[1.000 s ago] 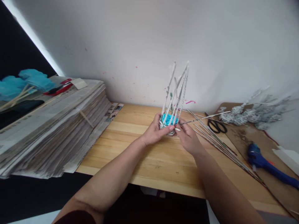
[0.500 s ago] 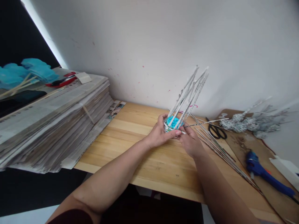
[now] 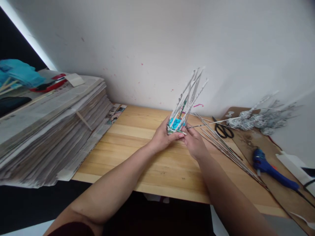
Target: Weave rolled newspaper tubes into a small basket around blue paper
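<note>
A small paper basket (image 3: 175, 124), woven from rolled newspaper tubes with bright blue material inside, is held between both my hands above the wooden table. Its long upright tubes (image 3: 191, 93) lean up and to the right. My left hand (image 3: 164, 137) wraps the basket's left side, thumb along the near edge. On the near right side, the fingers of my right hand (image 3: 195, 143) close on the basket's edge, partly hidden behind it. One long paper tube (image 3: 215, 122) sticks out rightward from beside the right fingers.
Loose paper tubes (image 3: 228, 154), black-handled scissors (image 3: 224, 130) and a blue glue gun (image 3: 273, 170) lie to the right. Foil-like grey bundles (image 3: 258, 121) sit behind them. A tall newspaper stack (image 3: 61, 127) stands left, bearing a red stapler-like tool (image 3: 49, 84) and blue material (image 3: 22, 72).
The view has shifted slightly to the right. The basket has turned a little in my hands, its uprights now spread differently and a greenish one showing. Both hands keep their hold.
</note>
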A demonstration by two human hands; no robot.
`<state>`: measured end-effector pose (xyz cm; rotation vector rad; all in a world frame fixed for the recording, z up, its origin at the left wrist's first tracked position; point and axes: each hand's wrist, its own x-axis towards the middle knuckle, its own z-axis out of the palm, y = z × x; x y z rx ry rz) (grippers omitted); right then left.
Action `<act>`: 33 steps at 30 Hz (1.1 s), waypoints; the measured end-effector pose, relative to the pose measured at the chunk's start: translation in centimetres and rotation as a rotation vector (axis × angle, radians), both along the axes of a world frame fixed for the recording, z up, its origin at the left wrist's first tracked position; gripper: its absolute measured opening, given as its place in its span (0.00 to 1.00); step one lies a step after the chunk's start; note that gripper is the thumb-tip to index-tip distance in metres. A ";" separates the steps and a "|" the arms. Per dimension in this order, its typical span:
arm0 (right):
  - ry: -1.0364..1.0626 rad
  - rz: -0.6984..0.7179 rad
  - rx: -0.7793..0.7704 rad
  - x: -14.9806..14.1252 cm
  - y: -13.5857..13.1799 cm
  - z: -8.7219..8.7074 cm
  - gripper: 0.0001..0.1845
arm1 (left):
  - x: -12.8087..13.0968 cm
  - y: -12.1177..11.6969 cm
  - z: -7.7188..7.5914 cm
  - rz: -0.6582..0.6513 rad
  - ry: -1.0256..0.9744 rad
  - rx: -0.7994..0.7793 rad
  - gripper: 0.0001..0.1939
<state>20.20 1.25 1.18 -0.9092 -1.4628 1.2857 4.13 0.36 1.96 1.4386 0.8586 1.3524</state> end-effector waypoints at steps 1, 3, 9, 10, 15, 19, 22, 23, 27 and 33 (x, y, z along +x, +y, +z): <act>-0.007 -0.013 0.003 -0.1 0.0 0.0 0.27 | 0.0 0.0 0.0 0.000 0.003 -0.006 0.38; -0.004 -0.030 -0.010 -0.2 -0.1 0.1 0.28 | 0.1 -0.1 0.0 0.004 0.007 -0.030 0.36; 0.066 -0.036 -0.113 -0.4 -0.3 0.2 0.31 | 0.1 -0.2 0.1 0.012 -0.014 -0.114 0.30; 0.071 -0.035 -0.111 -0.3 -0.3 0.2 0.31 | 0.1 -0.2 0.1 0.010 -0.021 -0.127 0.30; 0.113 -0.007 -0.099 -0.3 -0.4 0.2 0.30 | 0.1 -0.2 0.2 -0.015 -0.058 -0.155 0.32; 0.083 -0.005 -0.083 -0.4 -0.6 0.4 0.31 | 0.1 -0.2 0.4 -0.017 -0.070 -0.152 0.33; 0.089 -0.017 -0.076 -0.4 -0.6 0.6 0.32 | 0.0 -0.1 0.5 -0.027 -0.092 -0.116 0.33; 0.098 -0.018 -0.080 -0.4 -0.6 0.6 0.33 | 0.0 0.0 0.4 -0.034 -0.104 -0.106 0.33; 0.137 -0.001 -0.109 -0.4 -0.6 0.7 0.33 | 0.1 0.2 0.0 -0.064 -0.160 -0.098 0.33; 0.163 -0.014 -0.125 -0.4 -0.4 0.4 0.31 | 0.3 0.4 -0.7 -0.030 -0.195 -0.122 0.34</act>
